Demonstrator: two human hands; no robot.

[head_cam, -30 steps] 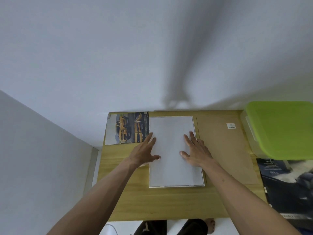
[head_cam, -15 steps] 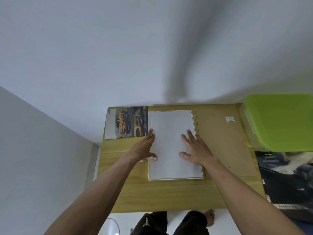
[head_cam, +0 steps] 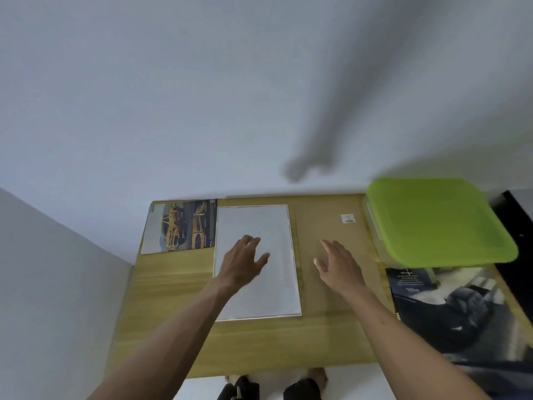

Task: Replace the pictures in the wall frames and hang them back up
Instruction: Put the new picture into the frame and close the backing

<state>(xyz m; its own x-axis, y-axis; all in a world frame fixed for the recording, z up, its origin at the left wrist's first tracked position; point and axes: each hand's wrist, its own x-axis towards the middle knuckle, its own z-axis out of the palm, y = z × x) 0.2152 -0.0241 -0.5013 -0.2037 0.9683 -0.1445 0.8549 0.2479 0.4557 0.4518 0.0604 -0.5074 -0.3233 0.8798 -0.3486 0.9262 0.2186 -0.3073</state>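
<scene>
1. Both hands have shifted since a second ago. My right hand has left the white rectangular sheet and now lies flat, fingers straight, on the thin brown backing board.
2. My left hand has moved onto the sheet's middle, fingers loose, gripping nothing.
3. Judgement: sheet is seated; backing board goes on next.
4. Beyond my left hand: glossy yellow-car print. Right of my right hand: clear plastic box with lime-green lid, overlapping a dark car poster; it may crowd the board.
</scene>
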